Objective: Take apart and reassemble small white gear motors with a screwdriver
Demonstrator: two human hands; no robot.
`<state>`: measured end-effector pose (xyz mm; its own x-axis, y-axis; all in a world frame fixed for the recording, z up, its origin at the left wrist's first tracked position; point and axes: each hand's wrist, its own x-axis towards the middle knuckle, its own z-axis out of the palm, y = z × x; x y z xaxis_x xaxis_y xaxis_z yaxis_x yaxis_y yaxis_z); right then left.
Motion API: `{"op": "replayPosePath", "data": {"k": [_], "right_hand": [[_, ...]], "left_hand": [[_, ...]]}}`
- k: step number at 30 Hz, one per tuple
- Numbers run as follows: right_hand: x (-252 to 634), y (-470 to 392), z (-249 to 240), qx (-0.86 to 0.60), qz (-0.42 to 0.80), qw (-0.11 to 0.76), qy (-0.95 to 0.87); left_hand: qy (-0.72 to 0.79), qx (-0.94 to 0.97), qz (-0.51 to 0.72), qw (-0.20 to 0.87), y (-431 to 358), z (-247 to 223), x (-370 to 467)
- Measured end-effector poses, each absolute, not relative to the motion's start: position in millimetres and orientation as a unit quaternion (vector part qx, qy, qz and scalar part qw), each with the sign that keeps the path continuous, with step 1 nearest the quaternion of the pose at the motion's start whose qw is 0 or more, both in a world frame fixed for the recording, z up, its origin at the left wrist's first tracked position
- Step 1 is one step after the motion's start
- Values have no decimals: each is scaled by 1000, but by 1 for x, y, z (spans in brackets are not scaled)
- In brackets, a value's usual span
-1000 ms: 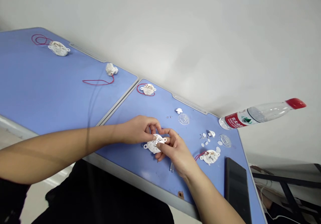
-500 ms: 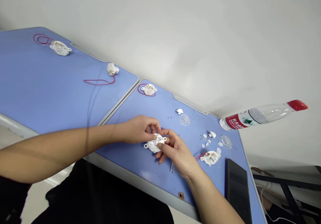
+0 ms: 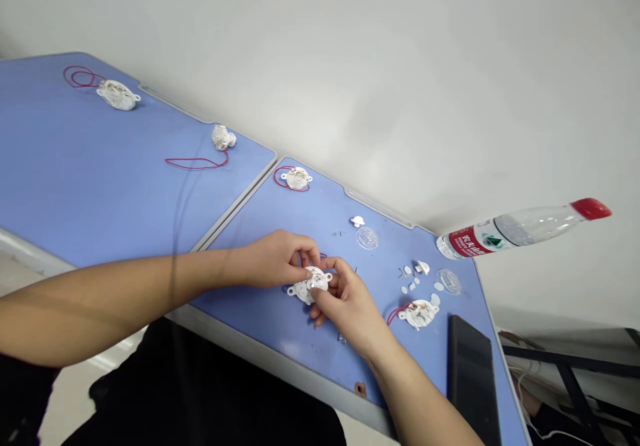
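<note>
Between both hands, over the near part of the blue table, is a round white plastic housing (image 3: pixel 304 291) with a mounting ear on each side. My left hand (image 3: pixel 287 257) pinches its upper left edge, the fingertips partly hidden behind it. My right hand (image 3: pixel 345 303) grips it from the right, thumb on the face and fingers underneath. Small white parts on its face are too small to name. Another white housing (image 3: pixel 419 314) with red wires lies to the right. A further housing (image 3: pixel 297 178), looped by a red wire, rests behind the hands.
Beyond my right hand lie a clear round cover (image 3: pixel 367 237), a white knob-like piece (image 3: pixel 357 221), small white discs (image 3: pixel 437 286) and a second clear cover (image 3: pixel 450 282). A red-capped bottle (image 3: pixel 480 238) and a black phone (image 3: pixel 473 379) are at right. More wired housings (image 3: pixel 119 95) sit left.
My right thumb has shifted slightly left across the housing's face, and the right wrist has moved a little left. Both hands keep their grip.
</note>
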<state>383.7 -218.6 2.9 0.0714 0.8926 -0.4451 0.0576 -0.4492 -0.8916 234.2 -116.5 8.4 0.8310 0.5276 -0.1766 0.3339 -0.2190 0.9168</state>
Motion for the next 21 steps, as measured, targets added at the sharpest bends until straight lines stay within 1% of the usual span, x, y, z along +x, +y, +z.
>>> {"op": "replayPosePath", "data": {"k": [21], "right_hand": [[385,-218,2,-624,581,367,-372]], "left_hand": [[266,800,74,533,-116,10,234]]}}
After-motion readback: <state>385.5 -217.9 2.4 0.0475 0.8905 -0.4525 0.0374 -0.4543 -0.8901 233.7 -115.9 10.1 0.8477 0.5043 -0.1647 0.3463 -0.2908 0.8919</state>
